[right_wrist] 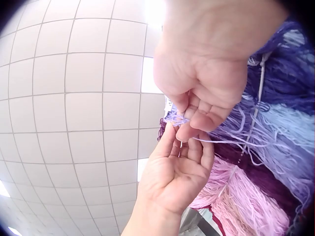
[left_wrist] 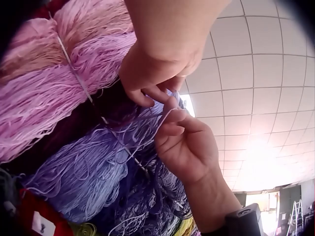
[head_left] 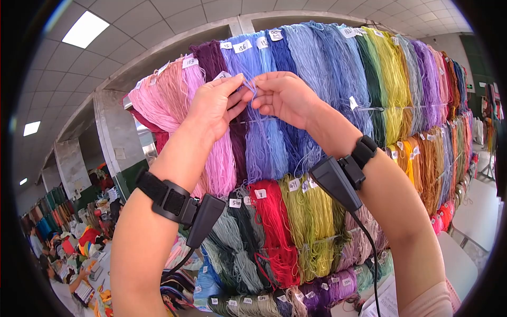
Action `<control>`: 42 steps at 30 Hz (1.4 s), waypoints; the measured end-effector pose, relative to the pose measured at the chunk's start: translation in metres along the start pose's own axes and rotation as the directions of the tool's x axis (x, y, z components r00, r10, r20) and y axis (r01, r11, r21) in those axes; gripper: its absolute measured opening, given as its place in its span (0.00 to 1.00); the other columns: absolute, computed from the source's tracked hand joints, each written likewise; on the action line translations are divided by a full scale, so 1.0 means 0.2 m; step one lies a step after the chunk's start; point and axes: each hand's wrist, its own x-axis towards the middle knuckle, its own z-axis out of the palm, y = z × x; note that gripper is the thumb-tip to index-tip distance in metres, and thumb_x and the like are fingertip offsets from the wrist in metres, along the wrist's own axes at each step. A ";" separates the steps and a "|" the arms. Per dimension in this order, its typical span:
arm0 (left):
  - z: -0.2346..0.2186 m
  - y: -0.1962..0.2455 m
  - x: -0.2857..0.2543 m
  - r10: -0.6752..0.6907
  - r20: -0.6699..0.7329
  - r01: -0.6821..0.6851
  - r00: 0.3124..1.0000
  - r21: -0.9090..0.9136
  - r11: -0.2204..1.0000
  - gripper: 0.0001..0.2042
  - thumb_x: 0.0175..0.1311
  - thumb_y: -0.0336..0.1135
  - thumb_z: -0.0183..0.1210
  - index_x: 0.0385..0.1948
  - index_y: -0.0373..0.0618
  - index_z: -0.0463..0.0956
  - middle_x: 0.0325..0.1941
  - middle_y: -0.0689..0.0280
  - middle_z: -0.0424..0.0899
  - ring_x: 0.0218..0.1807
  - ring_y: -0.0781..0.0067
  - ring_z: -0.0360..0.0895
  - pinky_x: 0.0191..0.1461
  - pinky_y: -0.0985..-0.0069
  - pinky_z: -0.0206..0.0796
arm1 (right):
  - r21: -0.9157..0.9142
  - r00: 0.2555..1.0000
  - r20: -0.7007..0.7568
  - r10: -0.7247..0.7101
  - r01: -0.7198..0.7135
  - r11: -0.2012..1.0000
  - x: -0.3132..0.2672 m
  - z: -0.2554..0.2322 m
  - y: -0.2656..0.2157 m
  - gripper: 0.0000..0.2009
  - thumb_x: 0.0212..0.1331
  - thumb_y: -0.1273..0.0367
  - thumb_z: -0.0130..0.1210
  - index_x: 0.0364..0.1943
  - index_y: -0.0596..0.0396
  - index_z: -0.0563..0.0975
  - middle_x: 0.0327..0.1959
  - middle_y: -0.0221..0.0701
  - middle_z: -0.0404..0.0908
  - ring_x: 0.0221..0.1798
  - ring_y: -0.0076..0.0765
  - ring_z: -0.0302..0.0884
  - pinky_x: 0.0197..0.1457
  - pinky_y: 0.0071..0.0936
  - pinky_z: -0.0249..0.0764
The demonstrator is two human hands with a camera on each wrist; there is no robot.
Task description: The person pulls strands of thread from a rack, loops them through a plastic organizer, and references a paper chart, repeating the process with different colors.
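Both hands meet in front of a periwinkle yarn hank (head_left: 257, 138) near the top of the rack. The left hand (head_left: 215, 103) pinches periwinkle strands between thumb and fingers. Close beside it, the right hand (head_left: 288, 98) pinches the same strands, its other fingers curled. In the right wrist view, a small bunch of yarn (right_wrist: 176, 118) shows at the fingertips of both hands, and a loose strand (right_wrist: 221, 142) runs off toward the hanks. Seen in the left wrist view, a thin strand (left_wrist: 160, 125) passes over the right hand's fingers (left_wrist: 174, 118).
Pink yarn (head_left: 158, 100) hangs to the left, dark blue yarn (head_left: 298, 121) to the right, with numbered paper tags. Red (head_left: 274, 227) and olive yarn (head_left: 314, 232) hang in the row below. A thin rod (left_wrist: 74, 69) crosses the hanks. White tables (head_left: 478, 211) stand at the right.
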 end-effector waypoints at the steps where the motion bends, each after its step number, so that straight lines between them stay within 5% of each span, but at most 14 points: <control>1: 0.00 0.00 0.00 -0.002 -0.001 0.002 1.000 0.000 1.000 0.04 0.53 0.33 0.54 0.26 0.47 0.71 0.28 0.69 0.75 0.30 0.79 0.73 0.39 0.79 0.66 | 0.004 1.000 -0.002 0.002 -0.002 1.000 0.00 0.00 0.00 0.05 0.55 0.71 0.42 0.27 0.58 0.69 0.22 0.30 0.71 0.23 0.25 0.71 0.25 0.20 0.67; 14: 0.00 -0.02 -0.01 0.007 0.005 -0.007 1.000 0.004 1.000 0.03 0.55 0.35 0.53 0.27 0.50 0.70 0.27 0.73 0.74 0.31 0.82 0.73 0.39 0.80 0.65 | -0.009 0.999 0.017 -0.034 0.034 0.999 0.00 -0.01 0.02 0.04 0.52 0.72 0.48 0.27 0.58 0.71 0.26 0.34 0.76 0.24 0.23 0.72 0.26 0.17 0.69; 17: 0.00 -0.02 -0.02 0.012 0.014 -0.013 1.000 0.033 0.999 0.04 0.56 0.36 0.52 0.30 0.50 0.71 0.29 0.72 0.74 0.33 0.81 0.73 0.39 0.80 0.65 | -0.017 1.000 -0.004 -0.016 0.016 1.000 -0.01 0.00 0.02 0.05 0.53 0.70 0.48 0.28 0.57 0.72 0.23 0.27 0.74 0.22 0.19 0.69 0.25 0.15 0.65; 19: 0.00 -0.01 -0.03 0.083 0.004 -0.079 0.997 0.359 0.930 0.05 0.55 0.35 0.52 0.30 0.47 0.72 0.31 0.69 0.75 0.34 0.76 0.74 0.38 0.78 0.66 | -0.059 1.000 0.019 -0.012 0.013 0.998 0.01 -0.02 0.03 0.04 0.52 0.71 0.47 0.27 0.57 0.72 0.18 0.25 0.69 0.18 0.17 0.63 0.21 0.14 0.60; 20: 0.01 -0.01 -0.03 0.118 0.007 -0.105 0.993 0.509 0.855 0.05 0.55 0.34 0.51 0.30 0.46 0.73 0.32 0.68 0.76 0.34 0.73 0.75 0.38 0.77 0.66 | -0.080 0.999 0.031 -0.009 0.011 0.997 0.01 -0.03 0.04 0.04 0.52 0.72 0.47 0.26 0.57 0.72 0.16 0.23 0.67 0.16 0.17 0.60 0.19 0.14 0.57; 21: -0.02 -0.03 -0.04 0.254 0.149 -0.270 0.956 0.790 0.551 0.06 0.54 0.33 0.51 0.30 0.45 0.73 0.33 0.66 0.76 0.35 0.70 0.74 0.38 0.75 0.66 | -0.092 1.000 -0.011 -0.013 0.012 0.996 0.01 -0.03 0.03 0.04 0.52 0.72 0.47 0.26 0.57 0.72 0.15 0.22 0.64 0.16 0.16 0.57 0.18 0.14 0.54; 23: -0.11 -0.06 -0.07 0.284 0.505 -0.425 0.815 0.854 -0.299 0.07 0.52 0.32 0.50 0.29 0.42 0.74 0.35 0.63 0.76 0.36 0.64 0.74 0.38 0.72 0.66 | -0.114 0.996 -0.090 -0.017 0.007 0.993 -0.01 -0.04 0.01 0.05 0.51 0.71 0.47 0.25 0.57 0.73 0.13 0.18 0.59 0.15 0.14 0.51 0.17 0.14 0.49; 26: -0.15 -0.05 -0.14 0.273 0.420 -0.324 0.866 0.886 -0.333 0.07 0.50 0.30 0.50 0.26 0.39 0.75 0.36 0.60 0.75 0.37 0.59 0.73 0.39 0.70 0.65 | -0.252 0.987 -0.153 -0.057 0.017 0.968 -0.01 -0.05 0.01 0.06 0.53 0.71 0.45 0.29 0.58 0.72 0.12 0.16 0.54 0.14 0.12 0.48 0.16 0.13 0.47; 32: -0.12 -0.02 -0.15 0.483 0.530 -0.487 0.697 0.845 -0.223 0.06 0.50 0.30 0.52 0.26 0.38 0.74 0.31 0.62 0.76 0.29 0.65 0.74 0.33 0.74 0.66 | -0.270 0.970 -0.234 -0.066 0.000 0.963 0.01 0.02 0.03 0.07 0.54 0.70 0.45 0.33 0.57 0.72 0.11 0.15 0.52 0.13 0.12 0.45 0.15 0.14 0.43; 35: -0.07 0.01 -0.13 0.518 0.404 -0.514 0.754 0.854 0.082 0.07 0.53 0.31 0.52 0.28 0.37 0.74 0.26 0.65 0.76 0.22 0.78 0.70 0.27 0.82 0.63 | -0.215 0.976 -0.217 -0.021 -0.026 0.976 0.02 0.05 0.02 0.08 0.54 0.69 0.45 0.35 0.56 0.72 0.10 0.15 0.52 0.12 0.13 0.44 0.14 0.15 0.43; 38: -0.03 0.04 -0.10 0.405 0.126 -0.356 0.906 0.744 0.566 0.09 0.56 0.34 0.51 0.30 0.37 0.74 0.24 0.67 0.76 0.19 0.87 0.66 0.22 0.88 0.58 | -0.162 0.974 -0.226 0.022 -0.060 0.985 0.04 0.07 0.04 0.08 0.54 0.69 0.46 0.36 0.56 0.72 0.09 0.15 0.51 0.11 0.13 0.43 0.14 0.15 0.42; 42: -0.05 0.06 -0.09 0.373 0.012 -0.306 0.928 0.597 0.741 0.09 0.57 0.35 0.50 0.32 0.39 0.74 0.27 0.68 0.76 0.18 0.90 0.63 0.19 0.90 0.52 | -0.064 0.992 -0.094 0.079 -0.085 0.994 0.06 0.03 0.04 0.08 0.53 0.69 0.47 0.36 0.56 0.72 0.09 0.15 0.51 0.11 0.14 0.44 0.14 0.15 0.43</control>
